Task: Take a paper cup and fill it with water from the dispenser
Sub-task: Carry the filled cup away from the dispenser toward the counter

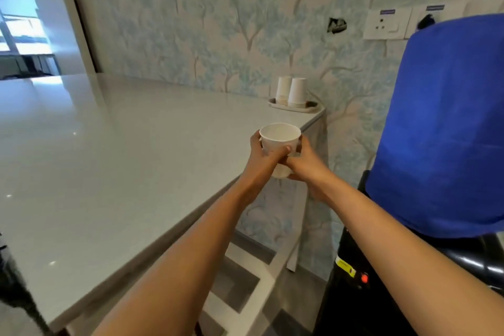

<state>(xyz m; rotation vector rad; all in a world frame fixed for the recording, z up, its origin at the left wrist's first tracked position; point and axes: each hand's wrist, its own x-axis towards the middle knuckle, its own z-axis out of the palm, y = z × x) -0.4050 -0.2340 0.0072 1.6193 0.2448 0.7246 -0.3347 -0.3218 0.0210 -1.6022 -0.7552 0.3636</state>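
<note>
1. Paper cup [280, 142] is held upright in the air, past the counter [114, 161] edge, by both hands: the left hand [263, 157] is wrapped around its side, the right hand [305, 163] is closed about its lower part.
2. It is judged light, thin-walled and easily crushed; a gentle hold at mid-wall is advised.
3. It is plain white, open-mouthed and apparently empty.
4. Beyond, stacked cups [291, 91] stand on a tray [313, 108]; the dispenser [360, 289], under a blue-covered bottle [441, 128], stands to the right.
</note>
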